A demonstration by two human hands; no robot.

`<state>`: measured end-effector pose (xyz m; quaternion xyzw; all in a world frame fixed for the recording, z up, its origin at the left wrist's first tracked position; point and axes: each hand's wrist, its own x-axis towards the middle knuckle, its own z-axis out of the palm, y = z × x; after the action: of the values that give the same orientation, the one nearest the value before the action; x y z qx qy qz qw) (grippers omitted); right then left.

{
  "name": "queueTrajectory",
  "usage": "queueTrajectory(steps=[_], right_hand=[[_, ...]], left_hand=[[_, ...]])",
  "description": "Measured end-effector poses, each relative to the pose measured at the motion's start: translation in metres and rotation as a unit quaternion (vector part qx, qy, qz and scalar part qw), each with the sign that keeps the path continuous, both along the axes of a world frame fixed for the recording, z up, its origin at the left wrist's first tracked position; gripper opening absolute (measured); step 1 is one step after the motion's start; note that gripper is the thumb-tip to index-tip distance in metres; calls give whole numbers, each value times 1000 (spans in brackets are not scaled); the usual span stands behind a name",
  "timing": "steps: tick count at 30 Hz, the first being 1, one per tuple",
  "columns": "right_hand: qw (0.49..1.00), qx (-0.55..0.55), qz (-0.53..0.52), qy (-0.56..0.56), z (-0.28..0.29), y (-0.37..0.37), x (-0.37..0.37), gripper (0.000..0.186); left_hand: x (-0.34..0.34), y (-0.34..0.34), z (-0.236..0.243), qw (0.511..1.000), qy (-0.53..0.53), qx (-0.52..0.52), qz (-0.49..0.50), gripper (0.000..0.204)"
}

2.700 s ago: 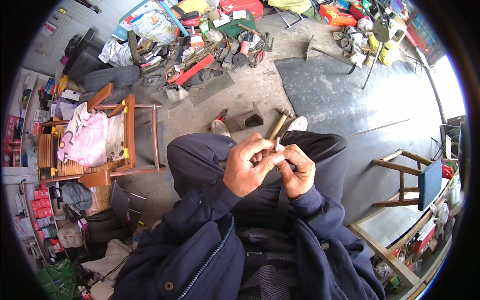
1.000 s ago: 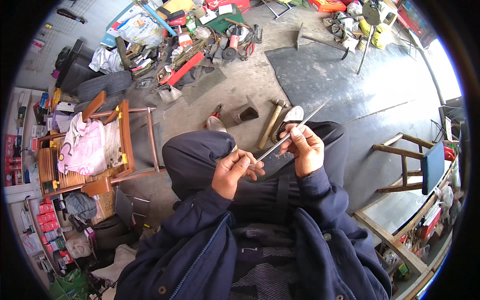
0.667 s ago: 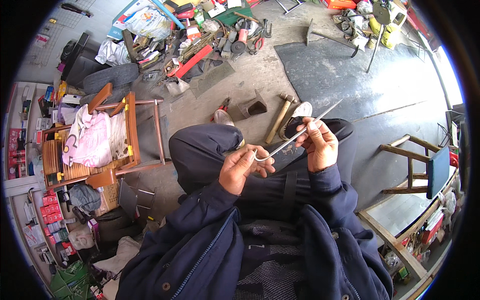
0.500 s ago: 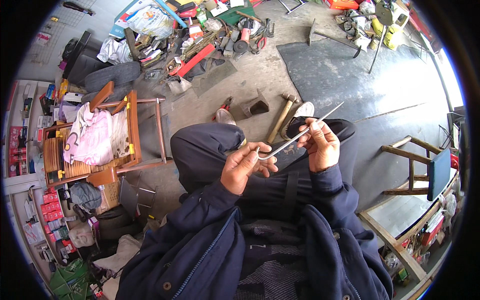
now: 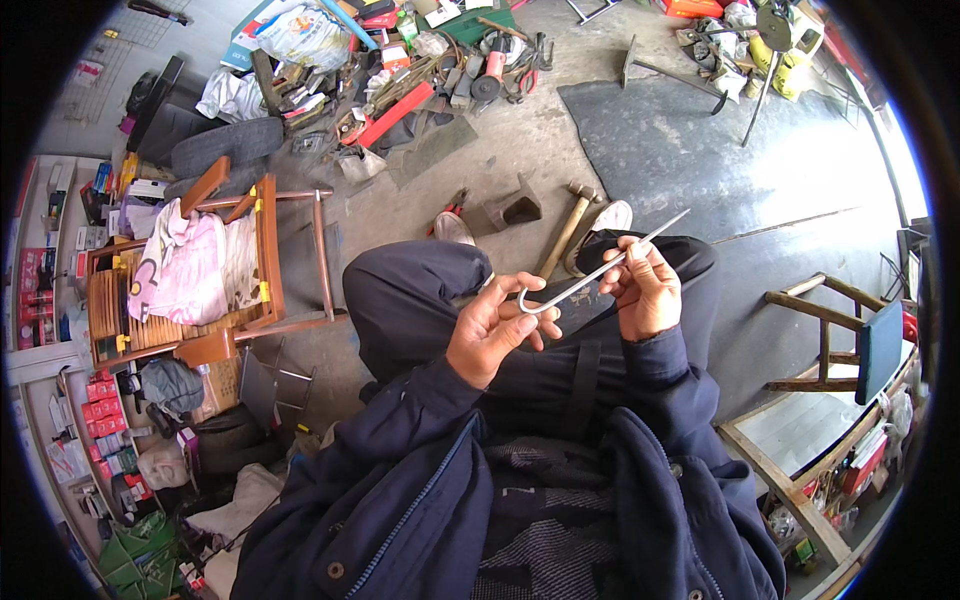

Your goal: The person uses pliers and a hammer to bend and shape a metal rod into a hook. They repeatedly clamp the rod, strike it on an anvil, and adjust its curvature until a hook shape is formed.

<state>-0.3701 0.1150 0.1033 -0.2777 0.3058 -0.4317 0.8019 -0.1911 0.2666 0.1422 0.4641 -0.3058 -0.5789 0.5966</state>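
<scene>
The right hand point(image 5: 650, 298) grips 1 metal rod point(image 5: 578, 287) in its fingers point(image 5: 641, 268). The left hand point(image 5: 484, 337) — fingers loosely parted — is at the rod's hooked end point(image 5: 524, 304).

Coloured print point(image 5: 308, 40) on a white plastic bag point(image 5: 300, 52), dark mark point(image 5: 146, 270) on a pink cloth point(image 5: 185, 275), wording unreadable

The head view looks steeply down from the person's own head, upright and close, with the jacket point(image 5: 400, 490) along the lower edge and the left hand point(image 5: 492, 335) and right hand point(image 5: 645, 290) near the middle. Its wide fisheye lens takes in floor point(image 5: 545, 140) ahead, shelves point(image 5: 38, 364) at left and a stool point(image 5: 878, 352) at right.
</scene>
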Motion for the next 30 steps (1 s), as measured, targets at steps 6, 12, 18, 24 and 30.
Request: queueTrajectory(steps=[6,12,18,24,30], right_hand=[[999,-31,-7,9,5,0,1,21],[999,-40,-7,-6,7,0,1,20],[998,-69,0,-9,6,0,0,22],[997,-74,-2,-19,10,1,2,20],[995,-96,16,-6,13,2,2,21]], left_hand=[[2,1,-5,1000,11,-14,24,22],[3,2,-4,999,-10,-13,32,18],[3,-1,-4,999,-18,-26,27,16],[4,0,-5,999,-33,-13,25,18],[8,0,-8,997,74,3,-6,26]])
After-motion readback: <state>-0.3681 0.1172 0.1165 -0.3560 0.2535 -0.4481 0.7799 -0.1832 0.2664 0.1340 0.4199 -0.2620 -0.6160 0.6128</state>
